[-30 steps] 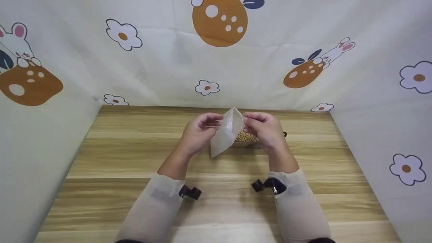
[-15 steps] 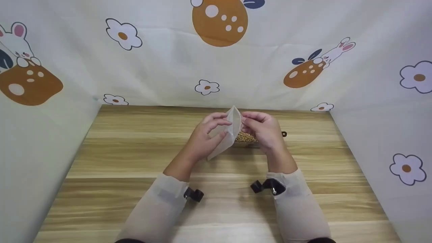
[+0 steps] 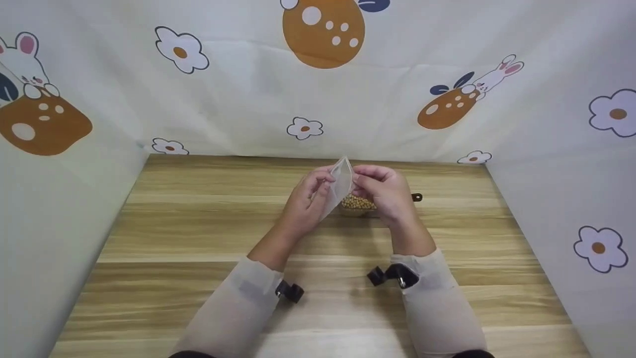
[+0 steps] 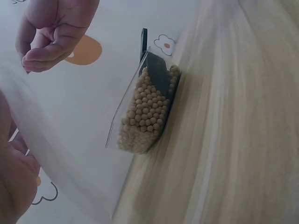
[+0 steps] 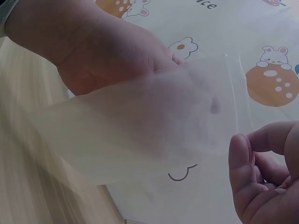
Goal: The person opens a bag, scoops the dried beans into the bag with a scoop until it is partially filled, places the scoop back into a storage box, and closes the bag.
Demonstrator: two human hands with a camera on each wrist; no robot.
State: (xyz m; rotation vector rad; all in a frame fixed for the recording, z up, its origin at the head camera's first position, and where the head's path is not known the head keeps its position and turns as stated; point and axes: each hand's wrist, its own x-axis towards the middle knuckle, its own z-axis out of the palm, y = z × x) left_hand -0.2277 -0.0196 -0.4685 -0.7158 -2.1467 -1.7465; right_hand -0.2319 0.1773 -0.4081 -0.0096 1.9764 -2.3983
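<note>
A translucent white pouch (image 3: 341,190) hangs between the two hands in the head view, its mouth spread at the top. My left hand (image 3: 304,200) holds the pouch's left side between thumb and fingers. At the right edge of the mouth, my right hand (image 3: 386,193) pinches the film with thumb and index finger. In the right wrist view the pouch (image 5: 131,135) spans the middle, and the left hand shows blurred through it. Behind the pouch stands a clear box (image 4: 126,105) of round tan beans (image 4: 147,109); a dark scoop (image 4: 159,77) is stuck into them.
The box rests on a wood-grain table (image 3: 198,219), partly covered by the right hand in the head view. The scoop's black handle (image 3: 417,197) juts out to the right. A patterned cloth (image 3: 238,99) rises along the table's back and sides.
My left hand has moved right along the pouch and closed its thumb and fingers on the side. The right hand has shifted slightly left. The pouch's mouth has turned and spread wider.
</note>
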